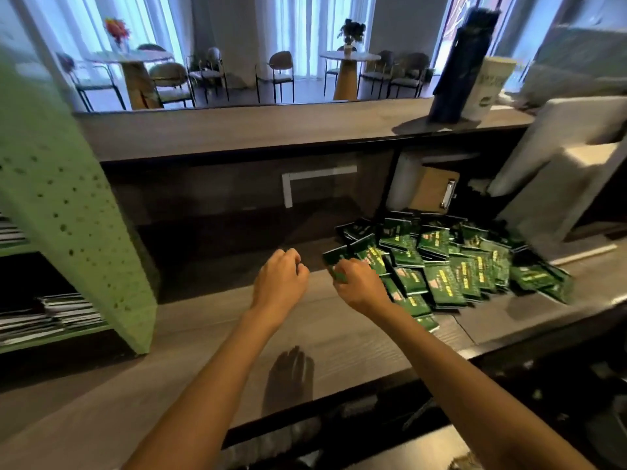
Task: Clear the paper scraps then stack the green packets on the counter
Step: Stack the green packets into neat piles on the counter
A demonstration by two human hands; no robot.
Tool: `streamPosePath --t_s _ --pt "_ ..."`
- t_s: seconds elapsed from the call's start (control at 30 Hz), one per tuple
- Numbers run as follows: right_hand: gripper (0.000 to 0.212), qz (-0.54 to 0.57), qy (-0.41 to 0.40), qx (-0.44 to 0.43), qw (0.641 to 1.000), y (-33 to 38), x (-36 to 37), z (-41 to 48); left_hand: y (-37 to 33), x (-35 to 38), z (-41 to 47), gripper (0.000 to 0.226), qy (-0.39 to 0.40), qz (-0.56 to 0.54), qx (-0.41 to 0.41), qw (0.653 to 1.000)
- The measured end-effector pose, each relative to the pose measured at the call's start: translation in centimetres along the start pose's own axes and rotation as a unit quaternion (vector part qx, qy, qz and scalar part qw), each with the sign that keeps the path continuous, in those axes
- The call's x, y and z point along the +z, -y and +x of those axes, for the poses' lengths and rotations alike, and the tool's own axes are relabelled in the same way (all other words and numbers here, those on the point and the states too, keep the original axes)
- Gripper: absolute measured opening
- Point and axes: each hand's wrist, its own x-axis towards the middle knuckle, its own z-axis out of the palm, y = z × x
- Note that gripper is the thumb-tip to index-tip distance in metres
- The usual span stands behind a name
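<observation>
A loose heap of several green packets with yellow lettering lies on the grey wooden counter, right of centre. My right hand sits at the heap's left edge, fingers closed on one green packet lifted slightly off the counter. My left hand hovers just left of it above the counter, fingers curled, with nothing visible in it. No paper scraps show on the counter.
A green perforated panel stands at the left. A raised upper ledge carries a dark bottle and a paper cup. A clipboard leans behind the heap, and a grey device stands at the right.
</observation>
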Motion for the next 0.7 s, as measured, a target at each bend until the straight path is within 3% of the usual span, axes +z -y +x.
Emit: streamPosePath --t_s 0.23,0.47,0.7 --pt "0.030 -0.022 0.049 -0.016 0.998 -10.1 -1.8 3.7 -5.7 8.6 3.4 0.024 0.054 0.008 -0.083 0.995" --pt "0.035 -0.013 0.088 -0.071 0.994 -12.8 0.0 6.7 -4.9 13.8 5.6 0.021 0.079 -0.018 -0.174 0.981" --pt "0.039 -0.088 0.065 -0.119 0.987 -14.4 4.7 10.0 -2.0 18.5 9.2 0.027 0.064 -0.193 -0.272 0.941"
